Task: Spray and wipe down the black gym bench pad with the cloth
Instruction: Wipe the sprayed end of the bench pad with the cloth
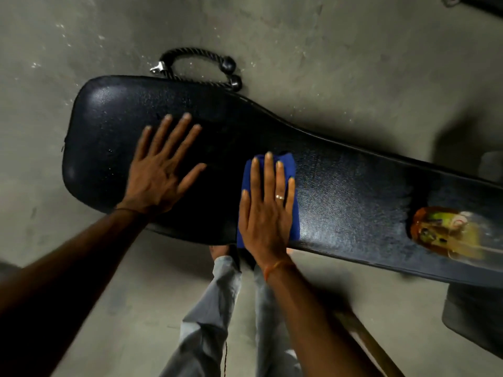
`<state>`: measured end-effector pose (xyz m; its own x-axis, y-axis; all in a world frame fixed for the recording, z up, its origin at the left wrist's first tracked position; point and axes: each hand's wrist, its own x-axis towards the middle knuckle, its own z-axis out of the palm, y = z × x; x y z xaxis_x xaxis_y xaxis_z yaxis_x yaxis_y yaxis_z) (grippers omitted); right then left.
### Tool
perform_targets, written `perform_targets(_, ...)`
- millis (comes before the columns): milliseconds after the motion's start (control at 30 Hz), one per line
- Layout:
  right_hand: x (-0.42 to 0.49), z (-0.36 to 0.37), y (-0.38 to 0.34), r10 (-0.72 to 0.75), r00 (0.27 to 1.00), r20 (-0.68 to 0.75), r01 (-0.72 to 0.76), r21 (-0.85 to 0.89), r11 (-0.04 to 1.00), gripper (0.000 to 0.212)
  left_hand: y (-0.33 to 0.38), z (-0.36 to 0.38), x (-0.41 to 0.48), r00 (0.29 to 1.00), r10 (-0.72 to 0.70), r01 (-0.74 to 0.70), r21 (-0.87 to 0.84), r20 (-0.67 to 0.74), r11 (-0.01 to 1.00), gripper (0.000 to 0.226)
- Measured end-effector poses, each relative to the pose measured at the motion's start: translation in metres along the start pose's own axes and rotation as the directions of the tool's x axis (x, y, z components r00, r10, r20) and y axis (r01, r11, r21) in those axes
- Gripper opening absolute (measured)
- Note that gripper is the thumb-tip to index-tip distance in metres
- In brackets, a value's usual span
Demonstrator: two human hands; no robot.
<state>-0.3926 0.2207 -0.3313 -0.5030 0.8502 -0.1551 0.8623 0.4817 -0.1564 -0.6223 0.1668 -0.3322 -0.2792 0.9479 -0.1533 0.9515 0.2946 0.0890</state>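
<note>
while the left hand (pixel 158 180) rests flat and empty on the wide end of the pad (pixel 353 191), the right hand (pixel 265 210) presses the blue cloth (pixel 288 164) down with straight fingers (pixel 268 170), the pad's long axis running rightward from it toward the spray bottle (pixel 446 232).

A: What colour are the bench pad (pixel 353 191) and the cloth (pixel 288 164)?
B: The pad is black with a fine pebbled grain. The cloth is deep blue.
A: And the rest?
B: The spray bottle (pixel 446 232) has an orange and yellow-green label, the trousers (pixel 206 317) are pale grey, and the floor (pixel 299 36) is mottled grey.
</note>
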Motion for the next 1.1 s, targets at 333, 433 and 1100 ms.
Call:
perform_targets(333, 0.136, -0.004, -0.018, 0.090, 0.991, -0.095, -0.087, 0.041, 0.995, 0.059, -0.033, 0.002, -0.017, 0.994, -0.104, 0.104, -0.020, -0.018, 0.994, 0.074)
perform_targets(433, 0.077, -0.005, -0.033, 0.070, 0.994, -0.086, -0.070, 0.004, 0.998, 0.060, -0.033, 0.002, -0.016, 0.994, -0.106, 0.105, -0.018, -0.019, 0.994, 0.074)
perform_targets(1100, 0.005, 0.009, -0.061, -0.060, 0.997, -0.055, 0.060, 0.001, 0.998, 0.061, -0.033, 0.001, -0.015, 0.995, -0.097, 0.097, -0.032, -0.015, 0.995, 0.074)
